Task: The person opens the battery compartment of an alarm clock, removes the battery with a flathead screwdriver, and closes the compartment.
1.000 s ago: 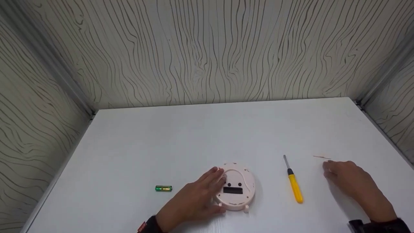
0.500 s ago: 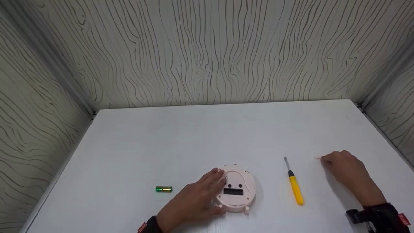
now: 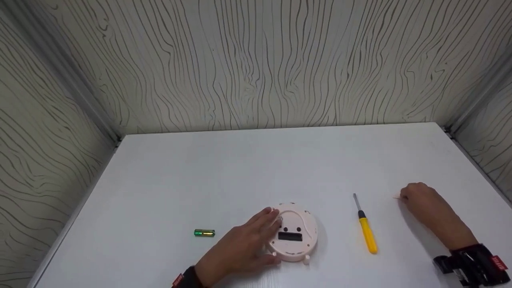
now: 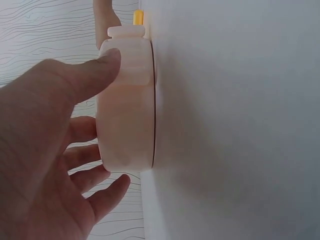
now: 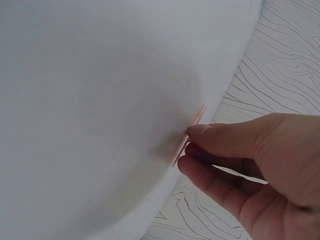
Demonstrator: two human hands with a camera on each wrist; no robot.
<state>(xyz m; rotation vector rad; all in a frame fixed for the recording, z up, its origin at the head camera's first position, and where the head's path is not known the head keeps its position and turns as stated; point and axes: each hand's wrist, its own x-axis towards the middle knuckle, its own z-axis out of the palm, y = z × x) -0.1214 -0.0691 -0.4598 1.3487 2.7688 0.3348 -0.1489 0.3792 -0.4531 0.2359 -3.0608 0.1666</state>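
A round pink device [image 3: 295, 236] lies back side up on the white table [image 3: 260, 168], with a dark slot and two holes showing. My left hand [image 3: 262, 238] grips its left edge: in the left wrist view the thumb [image 4: 95, 70] presses the device's rim [image 4: 127, 105] and the fingers [image 4: 85, 150] reach round the other side. Far to the right, my right hand [image 3: 404, 197] pinches a thin wooden toothpick [image 3: 396, 198] that lies on the table. In the right wrist view thumb and forefinger [image 5: 200, 134] close on the toothpick [image 5: 196, 117].
A yellow-handled screwdriver [image 3: 367, 236] lies between the device and my right hand, tip pointing away. A green battery [image 3: 204, 233] lies left of my left hand. Wood-grain walls [image 3: 256, 60] enclose the table at the back and both sides.
My right hand slid forward to the toothpick and its fingers closed on it. The left hand and the device stayed where they were.
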